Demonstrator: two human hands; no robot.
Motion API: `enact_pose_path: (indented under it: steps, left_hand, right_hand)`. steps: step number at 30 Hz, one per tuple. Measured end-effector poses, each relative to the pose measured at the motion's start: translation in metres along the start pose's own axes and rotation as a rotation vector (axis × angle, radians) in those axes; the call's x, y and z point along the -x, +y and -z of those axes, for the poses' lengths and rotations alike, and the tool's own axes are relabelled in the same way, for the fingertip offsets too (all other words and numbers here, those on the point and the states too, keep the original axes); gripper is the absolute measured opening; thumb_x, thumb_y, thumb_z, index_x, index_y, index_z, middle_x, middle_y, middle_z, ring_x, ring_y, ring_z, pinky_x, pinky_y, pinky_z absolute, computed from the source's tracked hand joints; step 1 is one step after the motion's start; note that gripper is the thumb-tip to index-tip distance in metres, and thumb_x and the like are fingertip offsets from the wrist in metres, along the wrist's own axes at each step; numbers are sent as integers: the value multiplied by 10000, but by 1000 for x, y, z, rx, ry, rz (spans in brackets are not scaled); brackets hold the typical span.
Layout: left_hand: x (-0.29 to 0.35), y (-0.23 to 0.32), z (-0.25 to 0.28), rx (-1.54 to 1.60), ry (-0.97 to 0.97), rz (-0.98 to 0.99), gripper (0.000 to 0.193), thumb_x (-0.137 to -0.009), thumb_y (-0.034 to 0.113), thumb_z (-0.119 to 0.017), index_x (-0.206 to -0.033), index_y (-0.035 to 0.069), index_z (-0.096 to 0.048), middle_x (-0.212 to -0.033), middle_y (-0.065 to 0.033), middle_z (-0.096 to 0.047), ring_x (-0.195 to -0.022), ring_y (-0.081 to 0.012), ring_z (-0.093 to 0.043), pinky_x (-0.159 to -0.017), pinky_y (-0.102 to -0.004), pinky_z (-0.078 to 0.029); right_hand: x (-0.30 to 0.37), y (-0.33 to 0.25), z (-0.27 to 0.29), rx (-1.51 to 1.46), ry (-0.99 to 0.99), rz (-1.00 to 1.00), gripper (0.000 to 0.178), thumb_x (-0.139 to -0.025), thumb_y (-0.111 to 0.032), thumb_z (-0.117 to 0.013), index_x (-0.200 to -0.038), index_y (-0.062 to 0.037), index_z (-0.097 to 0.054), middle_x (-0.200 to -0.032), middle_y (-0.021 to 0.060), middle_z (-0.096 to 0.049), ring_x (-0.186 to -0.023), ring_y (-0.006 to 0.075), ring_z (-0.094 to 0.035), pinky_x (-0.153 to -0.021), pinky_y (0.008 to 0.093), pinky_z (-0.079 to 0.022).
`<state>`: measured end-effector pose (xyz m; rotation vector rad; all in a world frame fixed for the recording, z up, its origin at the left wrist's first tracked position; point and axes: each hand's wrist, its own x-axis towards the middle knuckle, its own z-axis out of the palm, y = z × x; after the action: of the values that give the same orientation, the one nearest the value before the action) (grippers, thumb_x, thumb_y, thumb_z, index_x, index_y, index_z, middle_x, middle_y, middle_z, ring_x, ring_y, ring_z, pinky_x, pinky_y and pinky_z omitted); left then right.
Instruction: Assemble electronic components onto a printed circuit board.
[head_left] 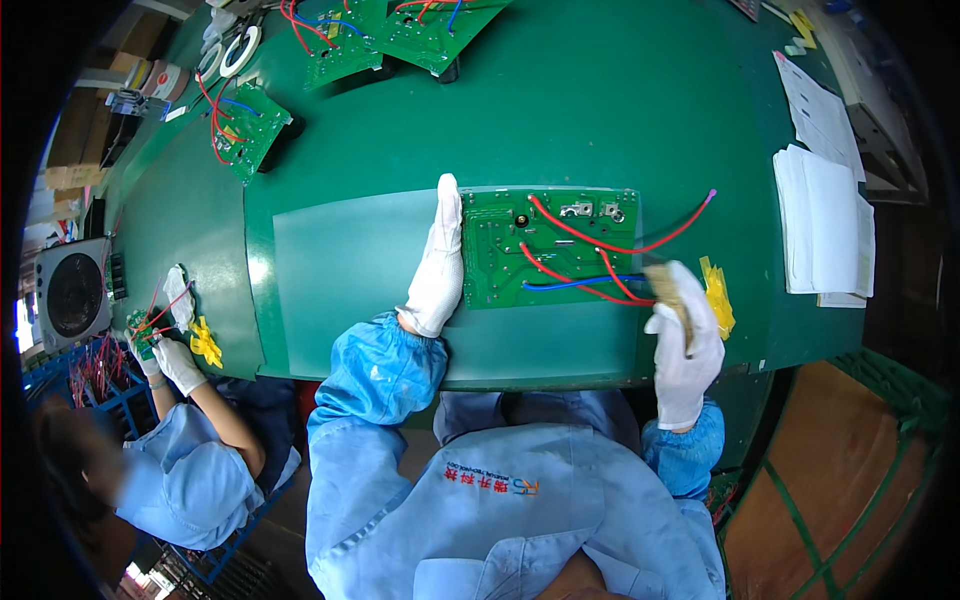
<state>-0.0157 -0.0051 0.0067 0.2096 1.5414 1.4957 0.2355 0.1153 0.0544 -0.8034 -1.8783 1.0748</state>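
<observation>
Bright; glare left on table [620,125]; right hand [690,350] slightly blurred; edges bowed, corners black.

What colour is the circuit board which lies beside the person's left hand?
The circuit board is green, as the head view, the only one, shows.

The table [600,120] is green, and the mat [345,290] is a paler, milky green. The board [490,265] is green with silver spots. Its long wires [642,251] are red, one with a pink tip, and another wire [570,284] is blue. The left hand [437,262] and right hand [688,350] have plain white gloves. The blurry tool [670,290] looks tan. The sleeves [385,365] are bright blue, the shirt [520,530] light blue with red, orange and blue marks. The strips [716,298] are yellow, the papers [825,225] white.
</observation>
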Motion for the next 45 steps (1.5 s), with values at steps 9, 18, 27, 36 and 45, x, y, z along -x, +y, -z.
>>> enact_pose_path:
  steps: [9, 18, 27, 36, 45]
  left_hand:
    - [10, 20, -18, -204, 45, -91, 953, -997, 772, -202, -1201, -60, -619, -1135, -154, -646, -1069, -245, -545, -1067, -350, -379]
    - [11, 19, -16, -255, 61, -135, 877, -1022, 726, -234, -1099, -74, -585, -983, -180, -622, -945, -265, -539, -999, -372, -411]
    - [1, 13, -7, -345, 17, -137, 862, -1032, 707, -231, -1107, -75, -586, -999, -205, -632, -966, -293, -553, -1014, -376, -407]
    - [3, 16, -9, -343, 18, -154, 866, -1033, 706, -219, -1090, -79, -581, -974, -196, -637, -928, -290, -551, -1000, -376, -414]
    - [3, 16, -9, -318, 1, -159, 849, -1046, 682, -213, -1107, -81, -579, -975, -188, -641, -919, -264, -536, -994, -378, -417]
  right_hand:
    - [-32, -8, -30, 660, -198, 482, 381, -831, -94, -773, -1210, -114, -732, -729, 32, -598, -522, 202, -565, -494, 337, -451]
    - [-30, -2, -36, 592, -197, 457, 412, -828, -93, -789, -1231, -126, -714, -775, 42, -631, -567, 222, -611, -508, 351, -473]
    - [-35, -2, -32, 605, -270, 482, 400, -858, -108, -752, -1254, -135, -709, -805, 57, -662, -603, 230, -622, -530, 354, -485]
    - [-47, -3, -20, 628, -463, 455, 365, -901, -132, -706, -1265, -106, -691, -1022, 54, -721, -819, 238, -688, -648, 365, -505]
    - [-64, -5, -20, 511, -498, 617, 386, -865, -123, -738, -1245, -83, -684, -927, 67, -740, -718, 223, -691, -547, 361, -495]
